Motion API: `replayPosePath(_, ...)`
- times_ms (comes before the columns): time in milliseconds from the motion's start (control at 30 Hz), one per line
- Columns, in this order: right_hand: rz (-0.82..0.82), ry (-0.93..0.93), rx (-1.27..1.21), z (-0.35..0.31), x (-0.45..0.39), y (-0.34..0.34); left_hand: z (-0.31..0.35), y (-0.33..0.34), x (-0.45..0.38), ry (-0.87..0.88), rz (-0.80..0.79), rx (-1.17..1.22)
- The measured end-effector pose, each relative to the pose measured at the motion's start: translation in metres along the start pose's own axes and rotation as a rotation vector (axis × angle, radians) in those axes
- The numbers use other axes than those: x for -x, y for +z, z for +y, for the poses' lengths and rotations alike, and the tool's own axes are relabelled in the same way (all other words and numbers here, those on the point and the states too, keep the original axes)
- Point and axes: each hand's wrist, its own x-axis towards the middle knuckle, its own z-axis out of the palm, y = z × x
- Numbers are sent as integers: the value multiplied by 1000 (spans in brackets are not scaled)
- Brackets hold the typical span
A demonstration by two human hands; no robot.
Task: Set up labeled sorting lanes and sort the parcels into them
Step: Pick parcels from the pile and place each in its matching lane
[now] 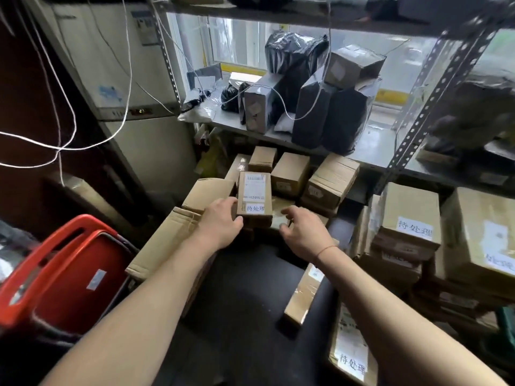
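Note:
A small cardboard parcel (255,195) with a shipping label and a white handwritten tag lies on a pile of brown boxes under the shelf. My left hand (223,222) grips its left side, thumb at the near corner. My right hand (302,232) hovers just right of it with fingers loosely curled, holding nothing. More brown parcels (289,174) stand behind it. Tagged boxes (409,215) are stacked at the right, and another tagged box (349,346) lies at the lower right.
Black-wrapped parcels (331,115) and a grey box stand on the metal shelf (376,151) above. Red shopping baskets (64,277) sit at the left. White cables hang along the left wall. A dark floor patch (242,296) lies between my arms, with a long thin box (303,293) on it.

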Motion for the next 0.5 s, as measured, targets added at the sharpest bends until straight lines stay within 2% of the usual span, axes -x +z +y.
replayPosePath(233,-40,129,-74,-9,-86,32,-12,8,-99,-23,-124,24)
replayPosePath(500,-99,285,-156,-3,-164,70,-38,40,-184,-140,-278,58)
